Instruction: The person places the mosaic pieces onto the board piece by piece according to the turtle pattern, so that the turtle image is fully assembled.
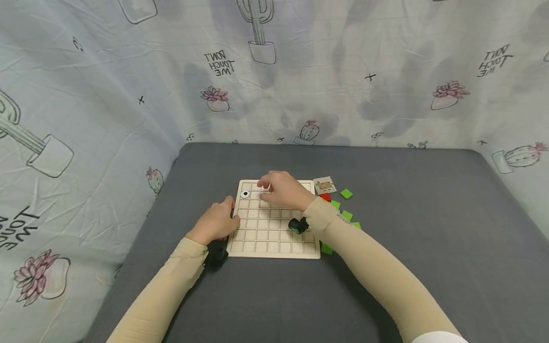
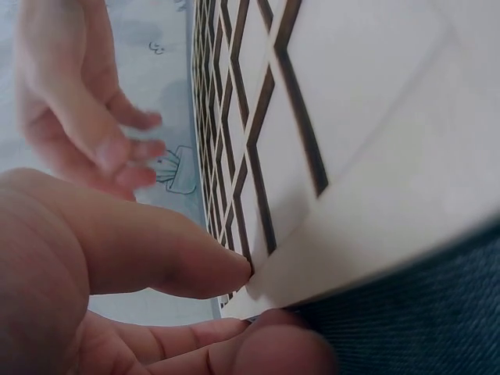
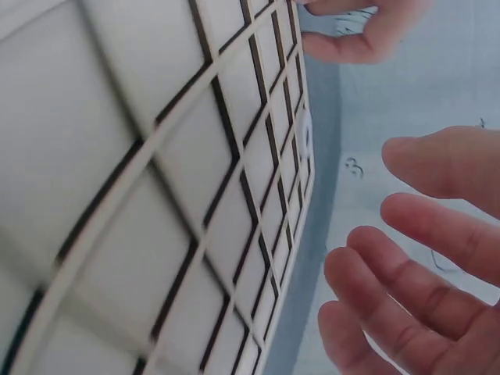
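A pale wooden grid board (image 1: 274,238) lies on the grey table. In one of its upper-left cells sits a small white piece (image 1: 245,194) with a black dot. My left hand (image 1: 216,221) holds the board's left edge; the left wrist view shows its thumb (image 2: 195,262) on the rim and the other fingers along the outer side. Above the upper part of the board hovers my right hand (image 1: 285,190), fingers loosely bent. Between its spread thumb and fingers (image 3: 375,273) nothing shows in the right wrist view.
Beside the board's right edge lie a small patterned card (image 1: 325,185), a red tile (image 1: 326,196) and several green tiles (image 1: 346,194), some partly hidden by the right forearm. A cloth (image 1: 300,85) printed with cacti hangs behind the grey table (image 1: 429,214).
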`<action>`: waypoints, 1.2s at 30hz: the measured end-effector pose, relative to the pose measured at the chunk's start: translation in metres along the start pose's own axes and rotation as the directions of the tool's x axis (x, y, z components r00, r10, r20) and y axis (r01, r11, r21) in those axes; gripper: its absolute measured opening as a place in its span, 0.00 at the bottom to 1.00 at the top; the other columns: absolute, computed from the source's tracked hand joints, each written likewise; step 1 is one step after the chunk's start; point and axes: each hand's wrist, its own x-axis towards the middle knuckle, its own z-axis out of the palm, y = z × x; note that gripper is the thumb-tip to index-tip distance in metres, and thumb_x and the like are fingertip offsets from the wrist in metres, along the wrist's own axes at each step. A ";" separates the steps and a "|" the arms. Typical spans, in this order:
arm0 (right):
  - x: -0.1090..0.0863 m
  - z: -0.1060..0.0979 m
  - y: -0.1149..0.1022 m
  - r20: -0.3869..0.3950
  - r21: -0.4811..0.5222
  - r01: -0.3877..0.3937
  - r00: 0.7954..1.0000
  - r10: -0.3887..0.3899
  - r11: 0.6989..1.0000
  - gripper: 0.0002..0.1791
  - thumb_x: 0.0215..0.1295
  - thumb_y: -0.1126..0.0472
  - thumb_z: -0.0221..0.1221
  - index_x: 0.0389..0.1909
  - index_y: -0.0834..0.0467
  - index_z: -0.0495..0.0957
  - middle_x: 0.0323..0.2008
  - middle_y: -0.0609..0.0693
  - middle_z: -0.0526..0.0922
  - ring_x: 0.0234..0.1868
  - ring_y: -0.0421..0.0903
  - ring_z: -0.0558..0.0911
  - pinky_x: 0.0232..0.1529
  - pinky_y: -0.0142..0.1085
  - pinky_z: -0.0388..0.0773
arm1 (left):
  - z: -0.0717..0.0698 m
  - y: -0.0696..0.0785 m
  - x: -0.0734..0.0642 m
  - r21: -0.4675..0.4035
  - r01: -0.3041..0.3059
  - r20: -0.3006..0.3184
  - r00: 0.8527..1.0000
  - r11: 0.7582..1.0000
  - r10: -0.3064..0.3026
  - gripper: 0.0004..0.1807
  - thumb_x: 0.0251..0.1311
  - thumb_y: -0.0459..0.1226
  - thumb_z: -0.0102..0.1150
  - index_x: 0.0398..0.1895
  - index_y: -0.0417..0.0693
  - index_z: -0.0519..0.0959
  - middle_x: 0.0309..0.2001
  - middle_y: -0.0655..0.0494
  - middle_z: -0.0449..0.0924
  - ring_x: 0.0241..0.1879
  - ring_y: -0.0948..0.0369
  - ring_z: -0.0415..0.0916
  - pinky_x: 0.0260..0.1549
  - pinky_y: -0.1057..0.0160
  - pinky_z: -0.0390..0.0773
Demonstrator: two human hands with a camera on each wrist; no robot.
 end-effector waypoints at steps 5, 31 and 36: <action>-0.024 -0.015 0.008 -0.032 0.012 -0.014 0.999 0.014 1.000 0.17 0.71 0.60 0.64 0.57 0.62 0.84 0.50 0.56 0.85 0.47 0.51 0.84 0.50 0.44 0.80 | -0.002 -0.001 0.000 -0.001 -0.006 0.014 1.000 1.000 0.006 0.20 0.72 0.40 0.49 0.62 0.39 0.67 0.16 0.50 0.77 0.12 0.58 0.74 0.15 0.62 0.69; -0.115 -0.065 0.064 -0.165 -0.063 -0.130 0.979 0.118 0.990 0.15 0.71 0.63 0.64 0.57 0.61 0.85 0.50 0.57 0.85 0.47 0.53 0.83 0.43 0.47 0.81 | 0.000 -0.002 0.001 0.004 -0.019 0.002 1.000 1.000 0.019 0.20 0.72 0.39 0.48 0.61 0.38 0.67 0.17 0.50 0.77 0.13 0.58 0.74 0.17 0.61 0.70; -0.131 -0.064 0.069 -0.160 -0.076 -0.134 0.980 0.120 0.988 0.16 0.70 0.65 0.63 0.57 0.60 0.85 0.50 0.57 0.85 0.46 0.53 0.82 0.39 0.45 0.79 | 0.002 -0.004 0.002 0.008 -0.023 -0.001 1.000 1.000 0.023 0.20 0.72 0.40 0.48 0.61 0.38 0.67 0.18 0.50 0.77 0.13 0.58 0.74 0.18 0.61 0.71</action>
